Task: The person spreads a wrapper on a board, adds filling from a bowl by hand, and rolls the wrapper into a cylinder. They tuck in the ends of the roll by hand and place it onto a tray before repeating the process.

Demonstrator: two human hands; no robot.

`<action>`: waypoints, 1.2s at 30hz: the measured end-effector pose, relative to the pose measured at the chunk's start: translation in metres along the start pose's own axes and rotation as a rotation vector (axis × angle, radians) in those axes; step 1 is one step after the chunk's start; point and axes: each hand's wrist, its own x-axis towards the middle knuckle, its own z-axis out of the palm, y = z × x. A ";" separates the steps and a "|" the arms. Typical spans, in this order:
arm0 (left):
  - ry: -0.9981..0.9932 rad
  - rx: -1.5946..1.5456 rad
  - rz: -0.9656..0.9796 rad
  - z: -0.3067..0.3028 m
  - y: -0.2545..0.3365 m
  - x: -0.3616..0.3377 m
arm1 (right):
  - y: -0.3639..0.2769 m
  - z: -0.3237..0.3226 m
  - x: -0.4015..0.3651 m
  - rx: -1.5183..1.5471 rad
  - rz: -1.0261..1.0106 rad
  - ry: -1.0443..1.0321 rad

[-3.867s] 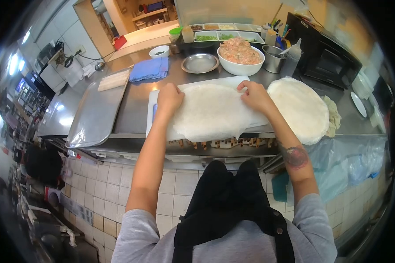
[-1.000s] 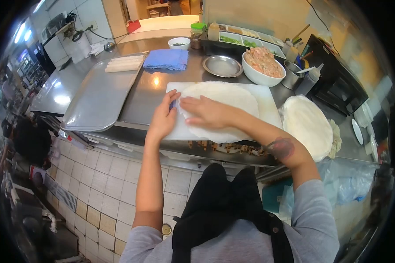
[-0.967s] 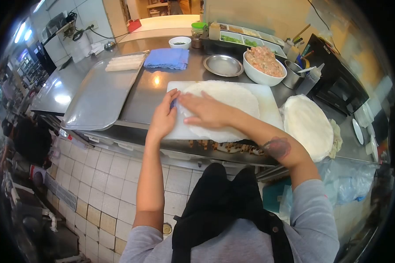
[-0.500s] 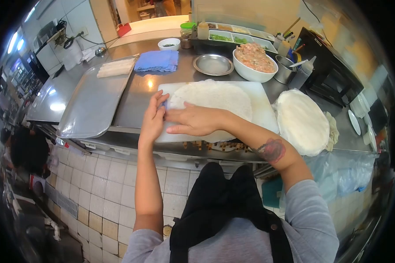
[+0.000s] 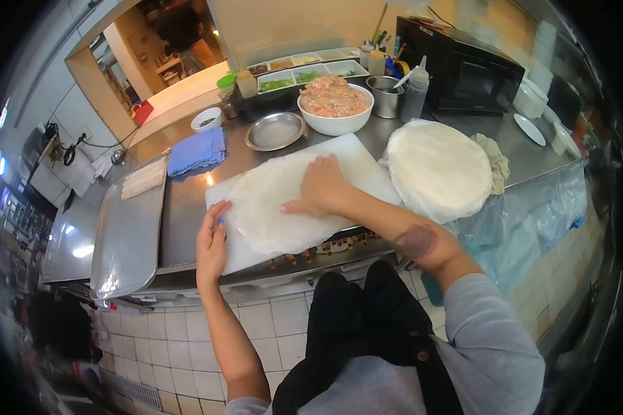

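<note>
A thin, round white dough sheet (image 5: 259,207) lies on a white cutting board (image 5: 356,155), overhanging its front edge. My right hand (image 5: 324,185) rests palm down on the sheet's right part, fingers stretched and thumb out to the left. At the left edge of the board is my left hand (image 5: 212,242), turned on its side with thumb and fingers apart. A small bit of blue shows between them; I cannot make out what it is. To the right sits a stack of round white sheets (image 5: 439,169) in clear plastic.
Behind the board stand a metal dish (image 5: 275,131), a white bowl of minced filling (image 5: 334,104) and folded blue cloths (image 5: 196,151). On the left, a metal tray (image 5: 128,238) bears several white rolls (image 5: 144,178). A black microwave (image 5: 457,69) stands at the back right.
My right hand has moved away from my left hand, rightward and further back onto the sheet. The left hand remains at the board's left edge. The camera view has turned.
</note>
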 end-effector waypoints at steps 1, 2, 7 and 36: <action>-0.007 0.003 0.004 -0.001 -0.003 0.000 | 0.007 0.008 -0.013 -0.062 -0.025 0.015; 0.005 0.010 0.004 -0.002 -0.005 0.000 | 0.014 0.011 -0.022 -0.125 -0.052 0.031; 0.033 0.021 0.029 0.001 -0.008 0.002 | 0.055 -0.033 -0.044 0.005 -0.047 -0.129; 0.105 -0.077 -0.038 0.004 -0.010 0.001 | 0.186 -0.052 0.118 0.168 0.238 0.417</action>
